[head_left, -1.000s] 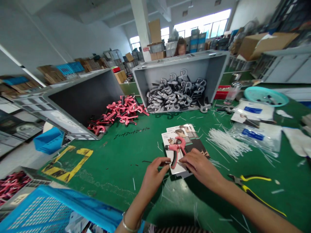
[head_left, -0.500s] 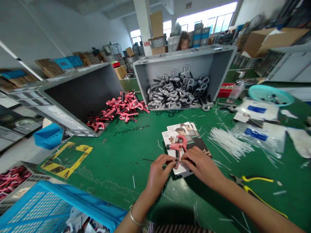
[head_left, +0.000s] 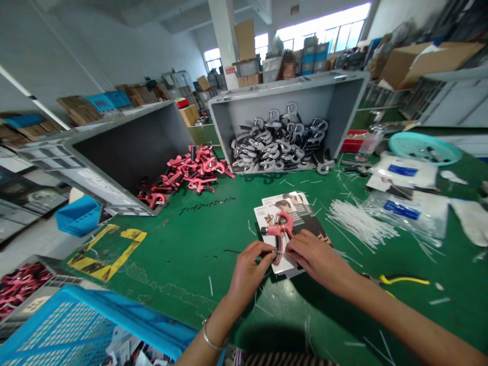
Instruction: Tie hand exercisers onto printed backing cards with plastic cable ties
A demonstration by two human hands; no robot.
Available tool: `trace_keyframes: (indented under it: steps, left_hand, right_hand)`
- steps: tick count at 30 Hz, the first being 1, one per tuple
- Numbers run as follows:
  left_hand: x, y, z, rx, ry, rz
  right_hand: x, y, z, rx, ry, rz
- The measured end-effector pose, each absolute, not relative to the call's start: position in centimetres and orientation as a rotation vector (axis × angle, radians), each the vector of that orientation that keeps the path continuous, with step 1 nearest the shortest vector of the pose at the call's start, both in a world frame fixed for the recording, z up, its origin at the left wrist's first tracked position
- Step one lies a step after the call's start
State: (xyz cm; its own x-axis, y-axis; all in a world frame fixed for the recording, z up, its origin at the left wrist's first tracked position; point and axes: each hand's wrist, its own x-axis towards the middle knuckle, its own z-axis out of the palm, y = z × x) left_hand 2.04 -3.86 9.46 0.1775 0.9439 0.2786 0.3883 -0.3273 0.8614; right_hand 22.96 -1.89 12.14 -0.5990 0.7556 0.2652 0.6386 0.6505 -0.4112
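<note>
A pink hand grip strengthener (head_left: 282,223) with a black knob lies on a printed backing card (head_left: 263,216), on top of several more cards. My left hand (head_left: 249,267) is closed in a pinch at the lower end of its handle, by a thin white cable tie (head_left: 277,251). From the other side my right hand (head_left: 314,256) pinches the same tie, its fingertips over the card. The tie crosses the grip's handles; its exact path is hidden by my fingers. Right of the cards is a heap of loose white cable ties (head_left: 356,223).
Grey crates hold pink grips (head_left: 190,170) at left and grey grips (head_left: 274,142) ahead. Yellow-handled cutters (head_left: 404,279) lie partly under my right forearm. Plastic bags (head_left: 412,213) and a turquoise tray (head_left: 453,157) are at right, a blue basket (head_left: 64,320) front left. A person sits beyond.
My right hand has shifted slightly right, away from my left, along the tie. My right forearm now covers more of the cutters. The grip and cards have stayed in place.
</note>
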Motion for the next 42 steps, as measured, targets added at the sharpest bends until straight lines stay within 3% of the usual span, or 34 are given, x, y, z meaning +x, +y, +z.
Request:
trace_keyframes:
  steps: [17,22,27,38,42]
  left_hand:
    - [1.3,-3.3,12.5,2.016,1.335,0.807]
    - [1.4,-3.6,13.0,1.976,1.260,0.896]
    - [1.8,-4.5,12.1,1.813,1.230,0.993]
    - [2.7,-4.2,7.2,2.151,1.568,1.150]
    - [1.7,-4.3,7.2,1.964,1.522,1.148]
  right_hand:
    - [21.7,-2.1,12.8,-1.063,-2.396,0.393]
    - [21.7,-2.1,12.7,-1.081,-2.394,0.368]
    - [21.7,-2.1,12.4,-1.070,-2.334,0.426]
    - [20.9,-1.8,10.3,-1.017,-1.910,0.650]
    - [23.6,-3.9,9.0,-1.115,-1.895,0.565]
